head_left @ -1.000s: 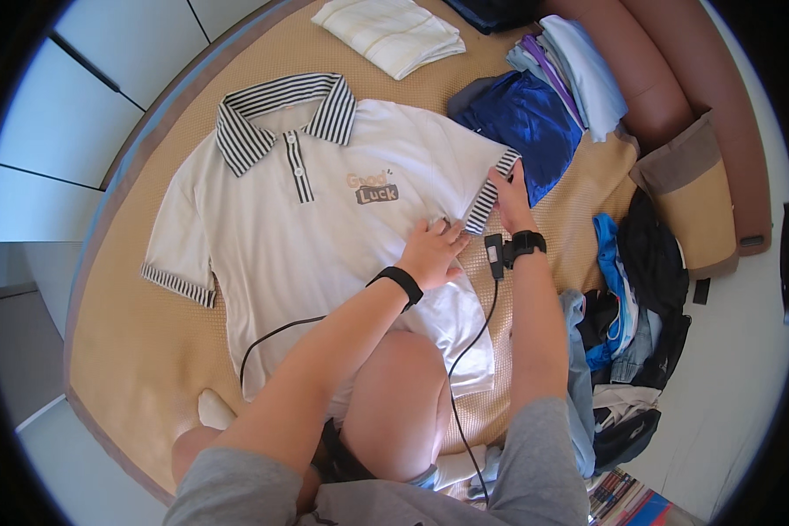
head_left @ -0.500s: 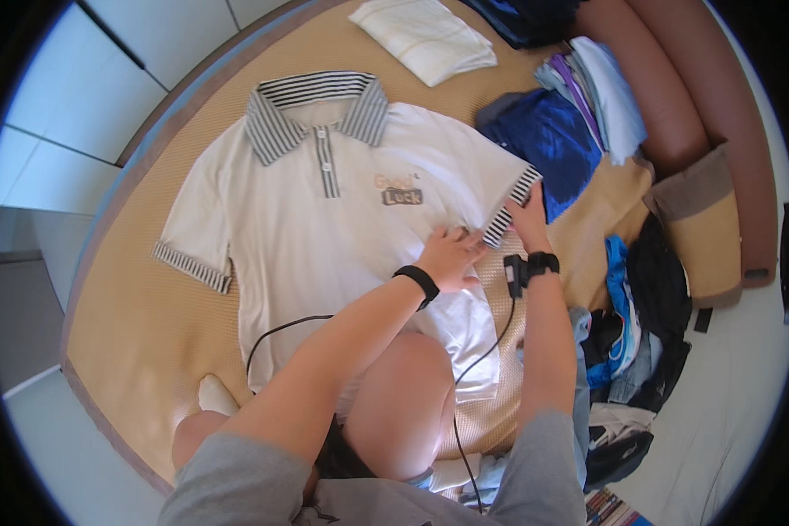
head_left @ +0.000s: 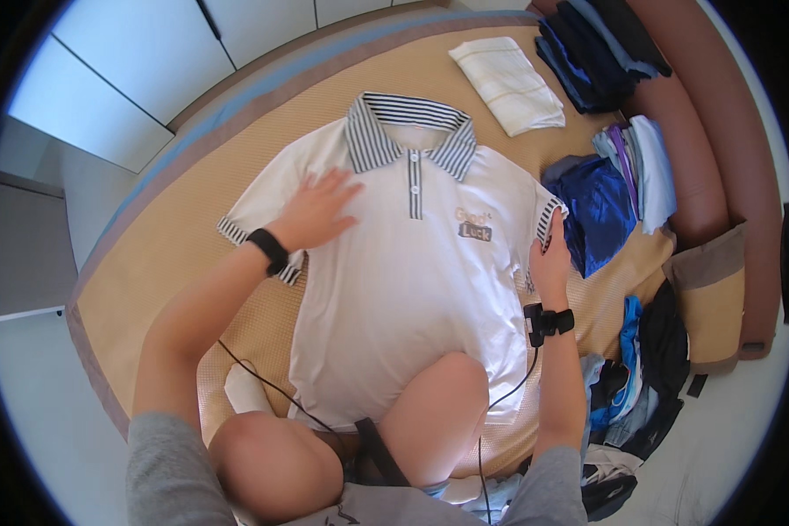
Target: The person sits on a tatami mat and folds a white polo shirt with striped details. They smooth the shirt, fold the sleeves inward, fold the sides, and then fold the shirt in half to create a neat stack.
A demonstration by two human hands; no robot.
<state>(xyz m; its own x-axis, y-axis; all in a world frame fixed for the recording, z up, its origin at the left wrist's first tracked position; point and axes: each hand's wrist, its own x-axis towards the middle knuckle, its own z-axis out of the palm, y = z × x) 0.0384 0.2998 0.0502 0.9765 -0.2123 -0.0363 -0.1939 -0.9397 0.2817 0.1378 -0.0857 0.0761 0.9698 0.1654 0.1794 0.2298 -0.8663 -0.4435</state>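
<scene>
White fabric is filling the middle: a polo shirt point(head_left: 394, 289) is lying spread on a tan mat point(head_left: 167, 263), collar pointing away from the person. Its chest is carrying a two-line print point(head_left: 473, 225), pale lettering above, light lettering on a dark block below. The right hand point(head_left: 550, 259) is pinching one striped cuff point(head_left: 545, 223); the blurred left hand point(head_left: 318, 209) is showing open over the opposite side, contact unclear.

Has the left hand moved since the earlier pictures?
Yes, leftward: judged against the folded white cloth, the left hand was roughly below it and is now well to its lower left, over the left side of the shirt.
</scene>
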